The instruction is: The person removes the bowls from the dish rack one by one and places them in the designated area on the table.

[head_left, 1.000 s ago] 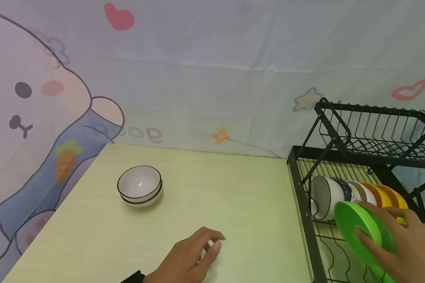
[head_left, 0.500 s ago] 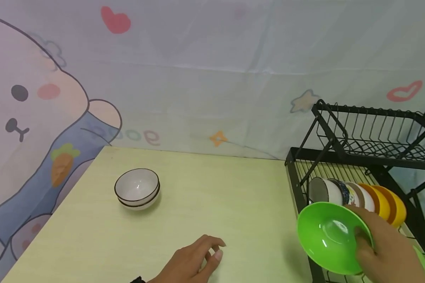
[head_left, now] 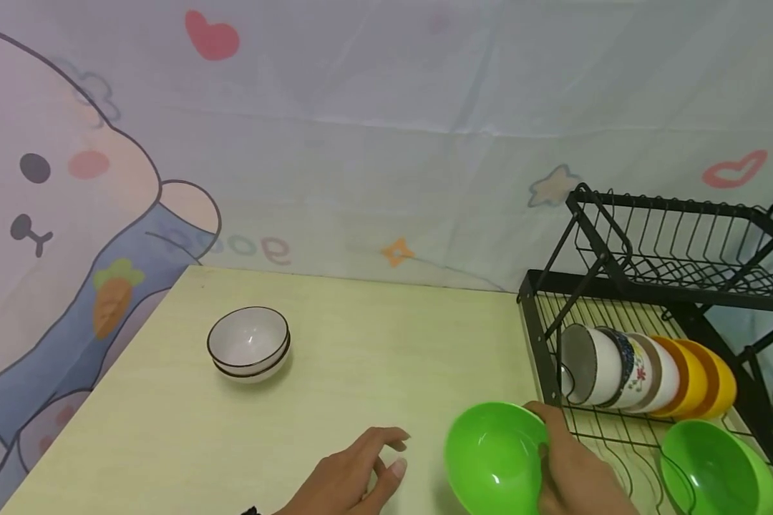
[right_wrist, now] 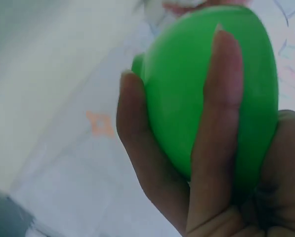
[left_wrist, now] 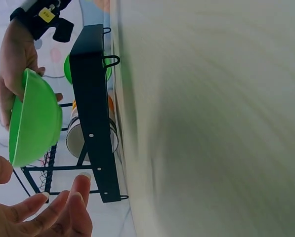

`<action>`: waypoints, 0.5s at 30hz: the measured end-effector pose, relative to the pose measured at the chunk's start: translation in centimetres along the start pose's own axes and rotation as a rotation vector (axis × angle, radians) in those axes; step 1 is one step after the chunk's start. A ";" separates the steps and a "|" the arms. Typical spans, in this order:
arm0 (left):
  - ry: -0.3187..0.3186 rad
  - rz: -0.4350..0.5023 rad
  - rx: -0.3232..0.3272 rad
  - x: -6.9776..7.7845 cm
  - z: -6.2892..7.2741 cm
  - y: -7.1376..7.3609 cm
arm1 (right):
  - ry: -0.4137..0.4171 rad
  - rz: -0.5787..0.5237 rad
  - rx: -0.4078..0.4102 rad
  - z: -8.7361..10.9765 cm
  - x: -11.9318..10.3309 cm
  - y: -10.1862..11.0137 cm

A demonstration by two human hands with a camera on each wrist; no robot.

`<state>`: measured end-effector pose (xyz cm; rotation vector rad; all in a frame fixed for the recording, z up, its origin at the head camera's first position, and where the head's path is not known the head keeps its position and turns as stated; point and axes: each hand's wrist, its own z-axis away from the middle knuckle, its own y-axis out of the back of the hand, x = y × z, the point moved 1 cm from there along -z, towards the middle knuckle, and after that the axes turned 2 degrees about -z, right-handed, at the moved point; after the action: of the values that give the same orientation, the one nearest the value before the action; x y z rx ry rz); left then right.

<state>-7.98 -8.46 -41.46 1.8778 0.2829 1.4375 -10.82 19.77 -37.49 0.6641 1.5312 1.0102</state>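
Observation:
A bright green bowl is gripped at its right side by my right hand, its inside facing up and toward me. In the right wrist view, fingers lie along the outside of the bowl. My left hand hovers over the table with loosely bent fingers and nothing in it, left of the bowl. From the left wrist, the bowl shows close beyond my left fingertips. A second green bowl sits in the front of the dish rack's lower tier.
The black wire dish rack stands at the right. Its lower tier holds a row of bowls: white ones, a flower-patterned one and yellow ones. Two stacked white bowls with dark rims stand on the pale table, back left.
My right hand has lifted a green bowl from the rack and carried it left over the table, turning its inside upward. Another green bowl is now uncovered in the rack. The left hand barely moved.

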 end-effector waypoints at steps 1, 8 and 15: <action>0.003 0.007 0.000 0.0 0.0 -0.1 | 0.010 -0.016 -0.011 0.0 -0.2 -0.6; 0.103 0.104 -0.044 0.5 0.0 -0.6 | 0.098 -0.226 -0.100 -0.1 -0.9 -4.3; 0.034 0.086 -0.013 0.6 0.3 -1.0 | 0.288 -0.342 -0.027 0.3 -1.1 -6.8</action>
<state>-7.25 -7.54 -41.70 1.8767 0.2102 1.5263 -9.54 15.69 -42.86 0.2287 1.8038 0.8874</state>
